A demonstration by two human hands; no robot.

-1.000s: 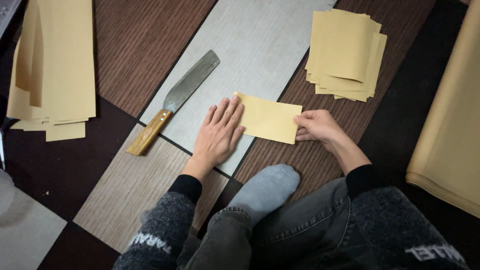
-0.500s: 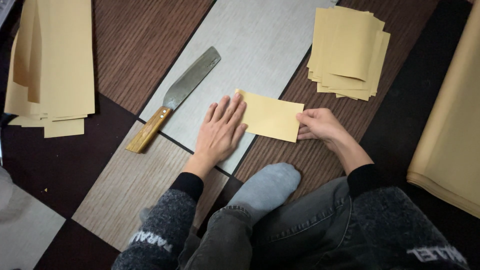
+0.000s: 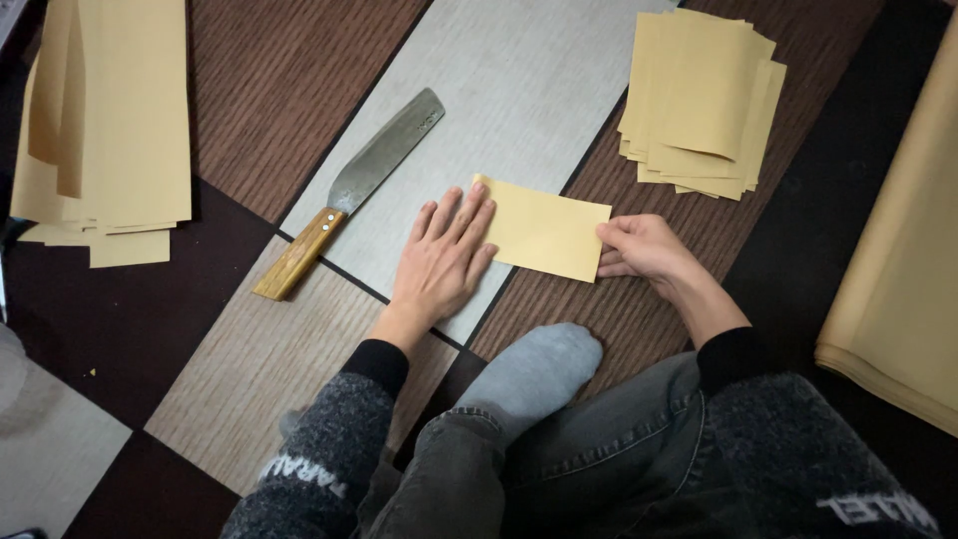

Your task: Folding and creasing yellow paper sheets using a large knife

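- At the far left, a stack of long tan paper strips (image 3: 110, 130) lies on the patchwork floor (image 3: 259, 369), some of them curling upward. It sits well apart from the hands, but its loose lower sheets stick out unevenly and a sweeping arm could probably scatter them.
- A broad knife (image 3: 349, 195) with a wooden handle lies diagonally on the grey floor panel, blade pointing far and right, handle near and left. It is just beside the left hand without touching it. The likely hazard is that hand sliding leftward onto the blade edge.
- The left hand (image 3: 444, 255) lies flat, fingers spread, pressing down the left end of a small folded tan sheet (image 3: 549, 230).
- That sheet rests across the seam between the grey panel and the dark wood-grain panel. If the seam is uneven, a crease pressed there may come out crooked, and the sheet could slip should the flat hand lift.
- The right hand (image 3: 644, 248) pinches the sheet's right edge between thumb and fingers, knuckles curled.
- A grey-socked foot (image 3: 539, 374) sits near, just below the sheet, limiting room toward the person.
- A fanned pile of cut tan sheets (image 3: 699, 100) lies far right, with open wood-grain floor between it and the right hand.
- At the right edge a thick folded stack of tan paper (image 3: 898, 279) closes off that side.
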